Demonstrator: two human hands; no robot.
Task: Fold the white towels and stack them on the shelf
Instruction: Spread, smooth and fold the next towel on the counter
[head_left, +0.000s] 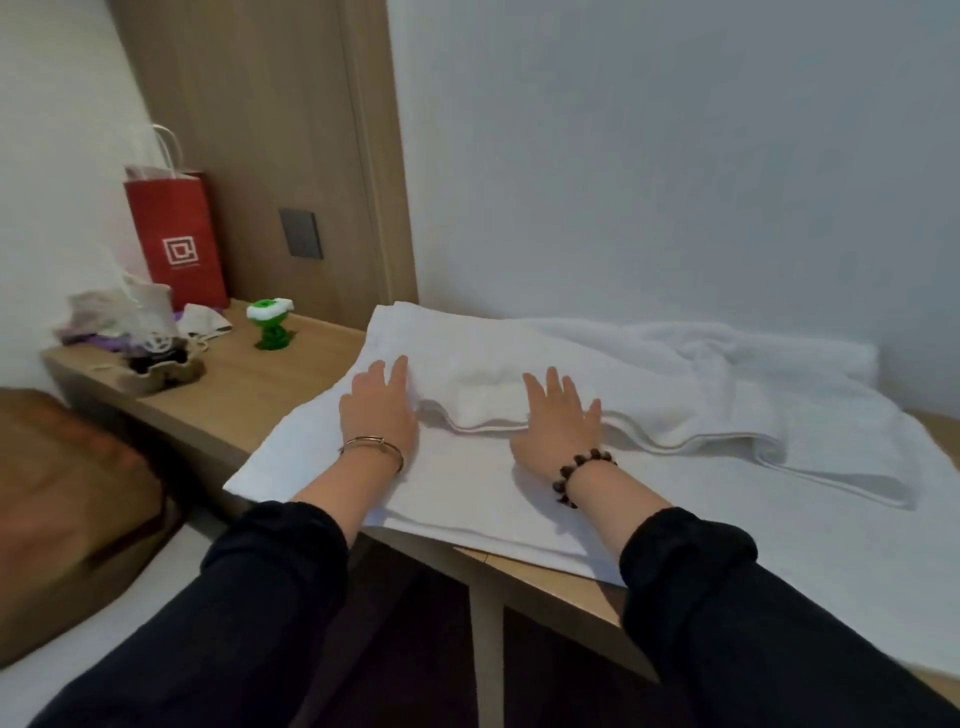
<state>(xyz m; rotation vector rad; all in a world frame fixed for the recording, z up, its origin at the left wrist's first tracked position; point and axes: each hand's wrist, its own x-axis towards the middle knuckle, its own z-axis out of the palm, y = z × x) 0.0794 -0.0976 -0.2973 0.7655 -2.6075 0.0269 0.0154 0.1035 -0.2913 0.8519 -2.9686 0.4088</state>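
A white towel (467, 488) lies spread flat on the wooden table (249, 400), its near edge hanging slightly past the table's front. My left hand (379, 410) rests palm down on its left part with fingers straight. My right hand (561, 421) presses flat on it a little to the right, fingertips at a folded ridge. A second white towel (727, 384) lies rumpled behind and to the right, overlapping the flat one. No shelf can be made out.
At the table's left end stand a red paper bag (176, 244), a green and white toy (270, 325), a cardboard cup tray (161, 369) and crumpled cloths (119, 312). A brown cushion (67, 514) lies low at the left. White wall behind.
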